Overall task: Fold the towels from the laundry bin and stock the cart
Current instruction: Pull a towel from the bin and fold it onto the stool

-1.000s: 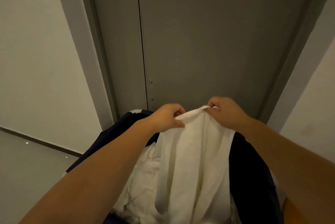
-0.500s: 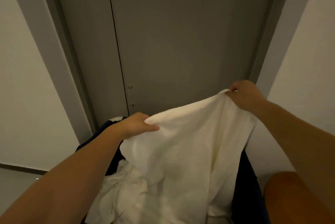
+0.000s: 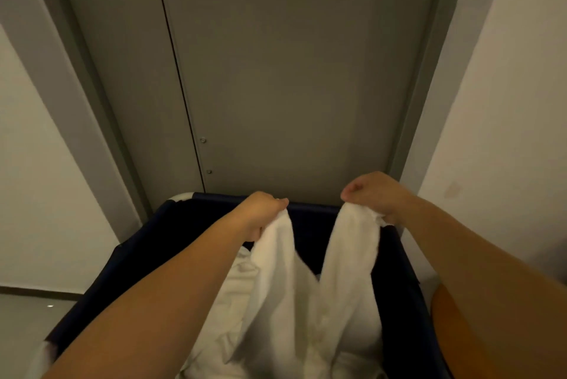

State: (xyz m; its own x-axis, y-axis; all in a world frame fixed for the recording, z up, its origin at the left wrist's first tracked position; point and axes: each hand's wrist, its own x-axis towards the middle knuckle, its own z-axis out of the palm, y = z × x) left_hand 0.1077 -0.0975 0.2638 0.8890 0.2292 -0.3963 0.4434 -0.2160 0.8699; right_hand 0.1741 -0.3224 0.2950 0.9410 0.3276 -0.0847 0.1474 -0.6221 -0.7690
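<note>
white towel (image 3: 294, 302) held up over laundry bin (image 3: 147, 243), one bunched corner gripped in left hand (image 3: 260, 213), another in right hand (image 3: 372, 194); middle sags in v between. hold judged as finding edges before first fold. more white linen (image 3: 236, 286) left in bin. grey door (image 3: 276, 71) behind, pale walls (image 3: 506, 102) either side. cart not seen.

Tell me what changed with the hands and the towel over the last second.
The left hand and right hand spread the towel wide, then came back closer, so it now sags in a V between them. Both kept their grip; the laundry bin stayed put.
</note>
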